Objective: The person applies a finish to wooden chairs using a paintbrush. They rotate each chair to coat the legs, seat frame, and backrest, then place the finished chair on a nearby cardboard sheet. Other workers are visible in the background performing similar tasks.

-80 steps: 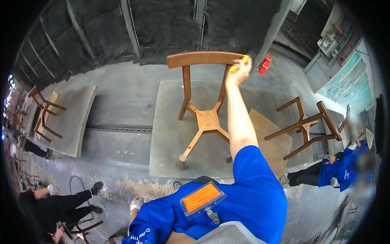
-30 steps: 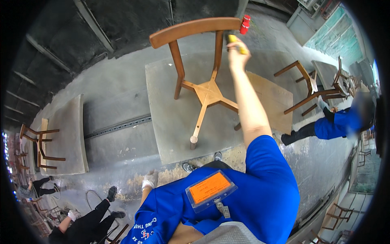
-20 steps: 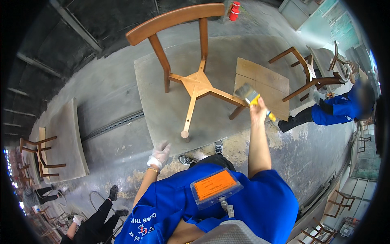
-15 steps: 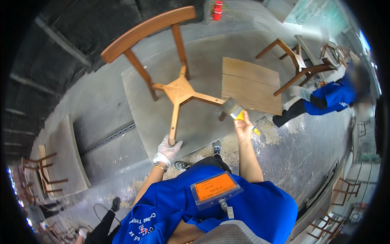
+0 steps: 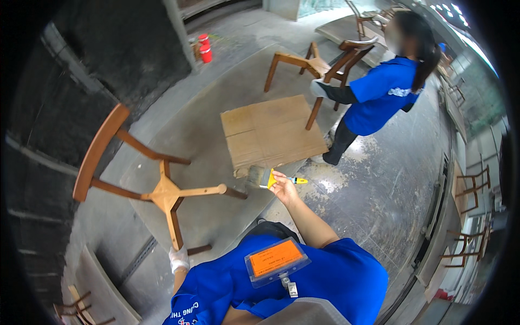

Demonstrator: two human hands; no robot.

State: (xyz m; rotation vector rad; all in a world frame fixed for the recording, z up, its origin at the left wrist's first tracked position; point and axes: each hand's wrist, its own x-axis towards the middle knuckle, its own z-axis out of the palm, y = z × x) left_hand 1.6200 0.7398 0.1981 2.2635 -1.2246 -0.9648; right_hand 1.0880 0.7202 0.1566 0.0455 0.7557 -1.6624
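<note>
One paintbrush point(image 5: 266, 177), bristles left, seemingly level

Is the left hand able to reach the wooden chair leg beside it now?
Probably yes. The left hand in a white glove is close beside the lower leg of the chair, and nothing lies between them.

Furniture workshop, unfinished wooden chairs point(image 5: 157, 184), concrete floor point(image 5: 374, 184)

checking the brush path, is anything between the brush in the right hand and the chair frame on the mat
Nothing visible does. The brush in the right hand is apart from the chair frame, with only bare mat between; the cardboard sheet lies behind.
</note>
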